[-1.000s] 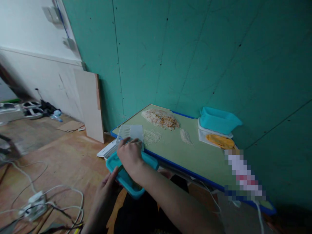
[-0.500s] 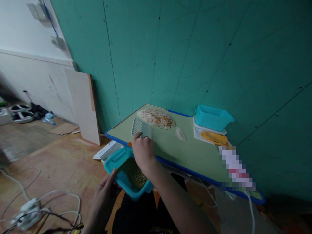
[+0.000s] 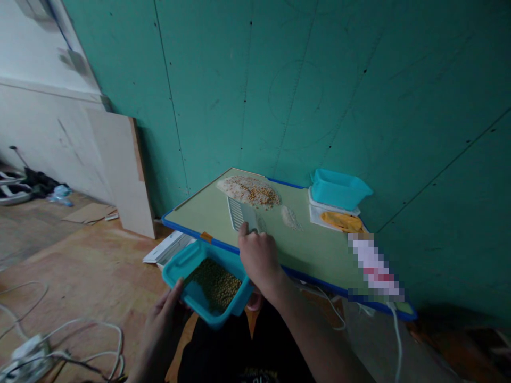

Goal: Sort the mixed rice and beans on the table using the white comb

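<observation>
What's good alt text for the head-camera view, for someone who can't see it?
A person's right hand holds a white slotted scoop at a blue-edged table, near a pile of pale grains and yellow beans; the left hand holds a turquoise tub of small round beans.

We saw a pale green table [image 3: 319, 258] edged in blue. On it were a white, slot-striped scoop [image 3: 241, 214] and a white heap [image 3: 248, 190] speckled orange; near its far edge, a turquoise tub [image 3: 339, 190]. Before it: turquoise box [image 3: 190, 254], greenish-brown beans [image 3: 219, 282].
</observation>
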The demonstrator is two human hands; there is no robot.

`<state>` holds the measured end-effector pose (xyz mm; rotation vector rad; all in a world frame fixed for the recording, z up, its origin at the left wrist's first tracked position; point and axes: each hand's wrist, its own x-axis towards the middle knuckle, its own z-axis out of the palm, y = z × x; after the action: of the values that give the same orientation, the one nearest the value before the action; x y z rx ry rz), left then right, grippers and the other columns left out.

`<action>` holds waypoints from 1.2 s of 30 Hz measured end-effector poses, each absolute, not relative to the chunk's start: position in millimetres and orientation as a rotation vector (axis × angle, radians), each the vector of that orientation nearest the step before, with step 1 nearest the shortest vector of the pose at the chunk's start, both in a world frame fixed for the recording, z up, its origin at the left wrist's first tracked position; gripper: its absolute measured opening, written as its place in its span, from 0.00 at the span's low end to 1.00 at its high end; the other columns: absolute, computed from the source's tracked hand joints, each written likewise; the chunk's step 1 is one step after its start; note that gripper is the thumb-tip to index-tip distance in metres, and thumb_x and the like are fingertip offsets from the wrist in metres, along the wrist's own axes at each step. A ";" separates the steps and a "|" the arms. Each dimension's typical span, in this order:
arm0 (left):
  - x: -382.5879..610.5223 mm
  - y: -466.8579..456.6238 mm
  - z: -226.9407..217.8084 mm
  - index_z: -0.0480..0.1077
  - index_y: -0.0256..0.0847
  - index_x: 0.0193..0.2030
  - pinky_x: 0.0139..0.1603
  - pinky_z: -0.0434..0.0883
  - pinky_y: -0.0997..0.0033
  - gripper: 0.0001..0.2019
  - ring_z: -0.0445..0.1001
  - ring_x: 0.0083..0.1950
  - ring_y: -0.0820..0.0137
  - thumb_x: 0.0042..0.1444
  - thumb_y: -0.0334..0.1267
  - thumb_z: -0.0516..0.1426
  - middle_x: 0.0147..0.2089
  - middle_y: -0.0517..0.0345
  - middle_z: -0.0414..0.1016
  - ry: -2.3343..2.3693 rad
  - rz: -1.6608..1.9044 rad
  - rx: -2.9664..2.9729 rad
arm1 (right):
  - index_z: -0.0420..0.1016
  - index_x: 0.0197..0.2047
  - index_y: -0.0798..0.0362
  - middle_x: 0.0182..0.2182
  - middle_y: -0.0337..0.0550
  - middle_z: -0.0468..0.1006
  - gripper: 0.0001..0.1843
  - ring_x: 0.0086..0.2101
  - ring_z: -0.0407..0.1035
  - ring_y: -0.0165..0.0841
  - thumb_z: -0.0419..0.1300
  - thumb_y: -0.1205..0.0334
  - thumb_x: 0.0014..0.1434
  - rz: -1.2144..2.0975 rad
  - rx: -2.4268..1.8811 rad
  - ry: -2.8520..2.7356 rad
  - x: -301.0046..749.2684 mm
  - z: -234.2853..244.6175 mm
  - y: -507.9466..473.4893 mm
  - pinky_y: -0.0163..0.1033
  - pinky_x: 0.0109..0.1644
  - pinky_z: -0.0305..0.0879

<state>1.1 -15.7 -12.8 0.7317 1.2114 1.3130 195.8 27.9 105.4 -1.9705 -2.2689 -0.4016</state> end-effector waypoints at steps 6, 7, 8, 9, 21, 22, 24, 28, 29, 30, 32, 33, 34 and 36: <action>-5.1 -11.5 -33.1 0.76 0.44 0.22 0.31 0.74 0.75 0.17 0.71 0.26 0.72 0.49 0.53 0.69 0.21 0.64 0.72 1.084 1.277 0.503 | 0.67 0.64 0.62 0.33 0.57 0.83 0.25 0.34 0.81 0.41 0.53 0.74 0.64 -0.426 -2.085 -2.216 227.9 102.7 8.6 0.38 0.36 0.75; -5.7 -10.9 -34.3 0.76 0.43 0.23 0.32 0.75 0.75 0.17 0.72 0.27 0.72 0.49 0.53 0.69 0.22 0.63 0.74 1.078 1.276 0.504 | 0.67 0.64 0.61 0.33 0.57 0.83 0.25 0.34 0.81 0.41 0.53 0.74 0.64 -0.429 -2.102 -2.212 232.4 103.1 5.7 0.37 0.37 0.74; -6.1 -10.3 -35.1 0.77 0.43 0.23 0.32 0.75 0.74 0.16 0.72 0.27 0.71 0.50 0.53 0.69 0.23 0.62 0.75 1.071 1.272 0.507 | 0.66 0.65 0.61 0.32 0.57 0.83 0.25 0.35 0.81 0.41 0.53 0.74 0.64 -0.432 -2.117 -2.210 236.4 103.4 3.4 0.37 0.36 0.74; -6.5 -9.9 -35.4 0.77 0.43 0.23 0.32 0.75 0.74 0.16 0.72 0.27 0.71 0.50 0.53 0.68 0.23 0.61 0.76 1.066 1.268 0.509 | 0.66 0.65 0.61 0.32 0.57 0.83 0.25 0.34 0.81 0.41 0.52 0.73 0.65 -0.437 -2.131 -2.207 240.1 103.7 1.6 0.37 0.36 0.74; -5.4 -10.5 -30.0 0.77 0.42 0.23 0.33 0.76 0.75 0.19 0.72 0.27 0.71 0.42 0.56 0.71 0.21 0.62 0.73 1.150 1.276 0.463 | 0.69 0.62 0.57 0.33 0.54 0.84 0.23 0.36 0.81 0.42 0.48 0.72 0.67 -0.531 -2.304 -2.080 281.7 100.8 18.6 0.39 0.39 0.72; -6.7 -9.4 -31.7 0.77 0.41 0.23 0.33 0.77 0.74 0.20 0.72 0.27 0.71 0.41 0.56 0.72 0.21 0.62 0.73 1.146 1.267 0.455 | 0.70 0.62 0.56 0.32 0.54 0.84 0.22 0.36 0.81 0.42 0.47 0.71 0.68 -0.531 -2.320 -2.057 285.5 100.3 21.4 0.39 0.39 0.71; -9.3 -7.2 -35.2 0.77 0.40 0.23 0.33 0.77 0.73 0.21 0.72 0.27 0.70 0.36 0.56 0.73 0.21 0.61 0.72 1.144 1.251 0.446 | 0.71 0.59 0.56 0.32 0.54 0.84 0.21 0.36 0.81 0.42 0.46 0.69 0.69 -0.523 -2.332 -2.011 293.1 99.1 26.7 0.38 0.38 0.70; -8.1 -6.6 -34.9 0.77 0.42 0.24 0.32 0.77 0.73 0.20 0.71 0.26 0.70 0.35 0.56 0.74 0.21 0.63 0.71 1.133 1.267 0.457 | 0.76 0.50 0.55 0.32 0.52 0.84 0.18 0.34 0.81 0.42 0.46 0.65 0.71 -0.510 -2.324 -1.884 305.5 96.1 33.8 0.38 0.36 0.66; -6.2 -7.5 -32.6 0.78 0.42 0.24 0.32 0.77 0.73 0.20 0.71 0.26 0.70 0.37 0.56 0.73 0.21 0.63 0.71 1.124 1.278 0.461 | 0.77 0.48 0.54 0.32 0.52 0.84 0.17 0.34 0.81 0.42 0.46 0.64 0.71 -0.503 -2.332 -1.843 307.6 95.7 34.5 0.39 0.35 0.65; -3.9 -8.8 -29.6 0.78 0.43 0.25 0.32 0.77 0.74 0.19 0.71 0.26 0.71 0.39 0.55 0.73 0.21 0.63 0.70 1.121 1.291 0.461 | 0.77 0.47 0.54 0.32 0.52 0.84 0.16 0.34 0.80 0.43 0.48 0.63 0.71 -0.491 -2.339 -1.802 309.2 95.5 34.8 0.39 0.35 0.64; 0.8 -11.6 -22.6 0.78 0.43 0.24 0.30 0.76 0.75 0.18 0.70 0.25 0.71 0.40 0.55 0.72 0.21 0.64 0.69 1.128 1.309 0.462 | 0.78 0.45 0.54 0.32 0.52 0.84 0.14 0.34 0.80 0.43 0.50 0.62 0.71 -0.462 -2.342 -1.725 311.8 96.9 33.7 0.39 0.35 0.62; 2.7 -13.0 -19.1 0.77 0.43 0.24 0.30 0.75 0.76 0.18 0.70 0.25 0.71 0.41 0.55 0.72 0.21 0.64 0.69 1.136 1.315 0.463 | 0.78 0.44 0.55 0.32 0.52 0.84 0.14 0.34 0.79 0.43 0.52 0.61 0.70 -0.452 -2.335 -1.692 313.2 98.7 32.5 0.39 0.35 0.62; 4.3 -14.2 -15.9 0.76 0.43 0.22 0.30 0.75 0.75 0.18 0.69 0.25 0.71 0.41 0.54 0.72 0.20 0.64 0.68 1.146 1.321 0.463 | 0.78 0.43 0.55 0.32 0.53 0.84 0.13 0.34 0.79 0.42 0.53 0.62 0.70 -0.451 -2.321 -1.663 314.9 101.2 31.0 0.39 0.35 0.61; 5.6 -15.5 -11.4 0.73 0.43 0.19 0.30 0.75 0.74 0.19 0.70 0.25 0.70 0.39 0.53 0.72 0.19 0.64 0.68 1.164 1.335 0.464 | 0.79 0.40 0.56 0.32 0.54 0.84 0.12 0.35 0.78 0.42 0.55 0.62 0.68 -0.468 -2.275 -1.620 320.4 108.3 26.9 0.38 0.35 0.60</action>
<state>5.6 -15.5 -11.4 0.4645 1.1639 1.3348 320.4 26.9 108.3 -2.2747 -1.6201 -0.4676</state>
